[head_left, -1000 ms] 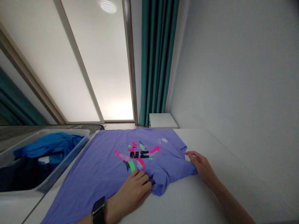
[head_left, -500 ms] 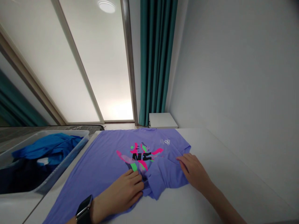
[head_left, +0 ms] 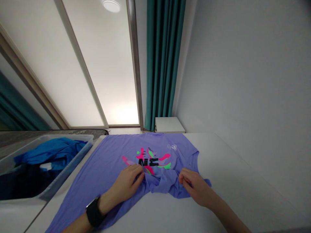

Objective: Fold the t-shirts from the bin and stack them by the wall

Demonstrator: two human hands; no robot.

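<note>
A lavender-blue T-shirt (head_left: 92,181) lies spread on the white table (head_left: 233,174), its chest print (head_left: 148,160) in pink, green and black facing up. My left hand (head_left: 128,183), with a black watch (head_left: 93,212) on the wrist, rests on the shirt and curls into a bunched fold (head_left: 162,183) just below the print. My right hand (head_left: 193,186) pinches the fabric on the other side of that fold. A corner of cloth sticks out past the right hand. Part of the shirt's lower body lies hidden under the fold.
A grey plastic tub (head_left: 70,165) holding blue and dark clothes stands left of the table. A white low cabinet (head_left: 168,124) stands beyond the far edge, beside a teal curtain (head_left: 164,64) and a frosted sliding door (head_left: 102,64). The wall rises at right.
My hands have drawn closer together and nearer me, gathering the folded fabric into a tighter bunch. The left hand has moved up the shirt, and the right has shifted down and left.
</note>
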